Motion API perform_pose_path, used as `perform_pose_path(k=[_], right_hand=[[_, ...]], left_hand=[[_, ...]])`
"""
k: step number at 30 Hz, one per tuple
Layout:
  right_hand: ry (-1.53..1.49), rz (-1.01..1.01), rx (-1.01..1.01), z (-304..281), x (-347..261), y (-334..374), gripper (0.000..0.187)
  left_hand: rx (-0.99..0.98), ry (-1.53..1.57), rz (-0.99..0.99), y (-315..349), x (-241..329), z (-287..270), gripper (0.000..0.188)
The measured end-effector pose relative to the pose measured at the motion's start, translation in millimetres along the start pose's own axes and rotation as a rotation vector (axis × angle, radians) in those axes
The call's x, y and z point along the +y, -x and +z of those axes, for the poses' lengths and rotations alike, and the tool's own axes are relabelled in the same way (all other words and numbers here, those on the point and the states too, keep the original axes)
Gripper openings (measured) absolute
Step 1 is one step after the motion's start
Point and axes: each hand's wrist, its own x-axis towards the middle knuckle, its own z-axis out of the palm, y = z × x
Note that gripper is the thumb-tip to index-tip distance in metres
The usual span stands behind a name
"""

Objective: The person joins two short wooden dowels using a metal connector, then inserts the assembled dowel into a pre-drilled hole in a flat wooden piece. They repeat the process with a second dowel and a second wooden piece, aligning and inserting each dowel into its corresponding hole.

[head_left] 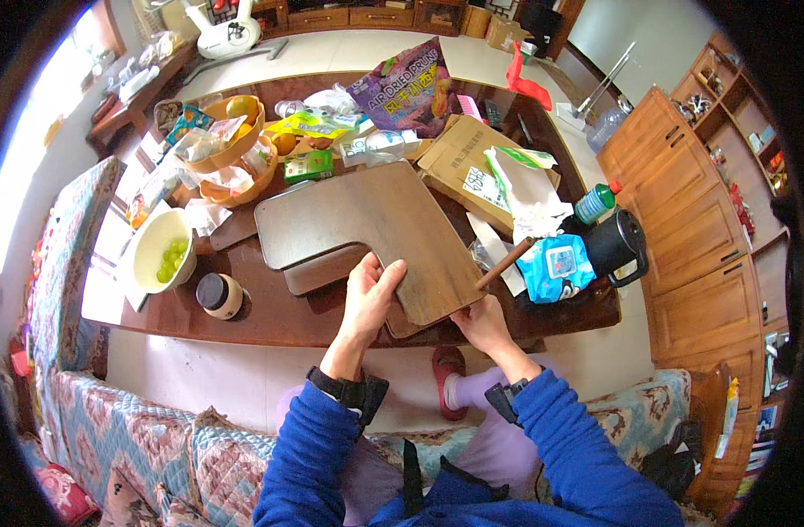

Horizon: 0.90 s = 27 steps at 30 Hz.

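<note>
I hold a large L-shaped dark wooden board over a low wooden table. My left hand grips the board's near edge, thumb on top and fingers under it. My right hand holds the board's lower right corner from below. A second brown board piece lies under the first on the table. Both my sleeves are blue, and I sit on a patterned sofa.
A white bowl of green grapes, a dark-lidded jar, wooden fruit bowls, snack bags, a cardboard box, a blue wipes pack, a black kettle and a green bottle crowd the table. Wooden cabinets stand right.
</note>
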Motion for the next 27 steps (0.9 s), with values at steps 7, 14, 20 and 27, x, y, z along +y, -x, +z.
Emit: perform_pose_path(k=[7,14,20,27], right_hand=[[-0.204,0.017,-0.081,-5,-6,1,0.037],[-0.329,0.117,-0.196,-44,20,19,0.051],[-0.837,0.373,-0.194,-67,26,28,0.059],[-0.897,0.334,-0.357,-79,3,16,0.084]], left_hand=[[-0.02,-0.015,0.012,2,1,1,0.036],[-0.227,-0.049,-0.021,0,-6,17,0.04],[-0.238,0.045,-0.142,-8,-24,35,0.038],[-0.16,0.051,-0.091,-15,-33,31,0.034]])
